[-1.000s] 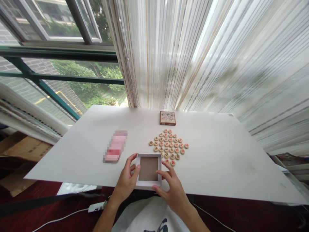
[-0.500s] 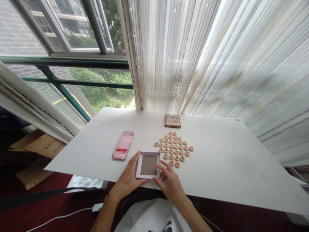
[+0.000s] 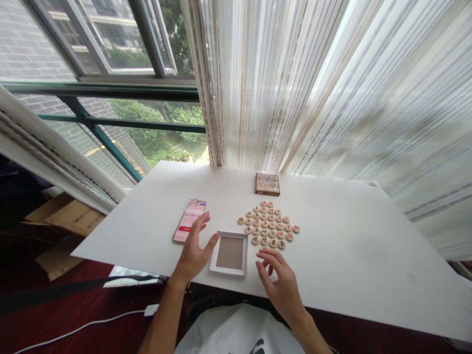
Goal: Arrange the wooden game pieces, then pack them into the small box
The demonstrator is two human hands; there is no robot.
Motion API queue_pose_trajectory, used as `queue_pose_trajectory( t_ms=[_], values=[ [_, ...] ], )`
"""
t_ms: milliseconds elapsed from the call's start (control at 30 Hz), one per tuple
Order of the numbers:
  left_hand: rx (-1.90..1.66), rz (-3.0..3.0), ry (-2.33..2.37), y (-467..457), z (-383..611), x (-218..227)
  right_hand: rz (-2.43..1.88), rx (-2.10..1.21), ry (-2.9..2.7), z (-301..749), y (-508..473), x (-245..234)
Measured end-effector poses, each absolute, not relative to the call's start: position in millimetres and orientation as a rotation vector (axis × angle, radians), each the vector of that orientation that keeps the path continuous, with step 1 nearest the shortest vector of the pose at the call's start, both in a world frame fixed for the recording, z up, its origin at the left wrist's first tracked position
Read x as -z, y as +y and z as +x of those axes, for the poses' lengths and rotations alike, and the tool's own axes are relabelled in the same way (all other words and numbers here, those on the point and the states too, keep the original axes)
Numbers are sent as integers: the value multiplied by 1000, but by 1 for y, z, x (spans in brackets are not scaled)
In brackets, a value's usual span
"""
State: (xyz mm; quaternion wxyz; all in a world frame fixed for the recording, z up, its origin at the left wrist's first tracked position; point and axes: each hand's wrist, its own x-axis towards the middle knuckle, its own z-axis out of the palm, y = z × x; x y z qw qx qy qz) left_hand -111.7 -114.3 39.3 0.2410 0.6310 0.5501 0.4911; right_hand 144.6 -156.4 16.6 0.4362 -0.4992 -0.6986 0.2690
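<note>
An open, shallow white square box part (image 3: 229,271) with a grey-brown inside lies near the table's front edge. My left hand (image 3: 194,251) is open beside its left side, fingers apart, thumb near its top left corner, fingertips over the lower right of the phone. To the right of the box, my right hand (image 3: 282,281) is open with fingers bent and thumb apart, nothing visible in it. Its fingertips are at the lower edge of a cluster of round wooden Chinese chess pieces (image 3: 264,224), marked in red and black. The cluster's lowest pieces are hidden behind those fingers.
A phone (image 3: 183,230) with a pink timer screen lies left on the white table (image 3: 342,236). Farther back sits a patterned square box lid (image 3: 267,184). Striped curtains (image 3: 258,98) and a window border the far edge. A white cable (image 3: 92,320) runs along the floor at left.
Both hands have let go of the white box part. My left hand has moved up and left towards the phone, my right hand to the right, over the lowest pieces. The view has shifted slightly.
</note>
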Motion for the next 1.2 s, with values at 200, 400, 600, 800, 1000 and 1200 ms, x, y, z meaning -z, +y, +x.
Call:
queue_pose_trajectory(
  t_ms=[200, 400, 600, 800, 1000, 1200],
  values=[
    [-953, 1987, 1434, -47, -77, -55, -1348, -369, -1607, 198, -137, -22],
    [-663, 2165, 1425, -19, -69, -39, -1542, -227, -1494, 250, -129, -5],
    [-590, 2169, 1448, -12, -75, -33, -1634, -311, -1420, 263, -130, 11],
    [-596, 2178, 1414, -7, -72, -34, -1646, -376, -1393, 263, -130, 13],
    [-599, 2173, 1374, -7, -72, -37, -1664, -415, -1356, 264, -131, 14],
    [-839, 2009, 1362, -27, -86, -54, -1675, -399, -1373, 265, -131, 15]
  ],
)
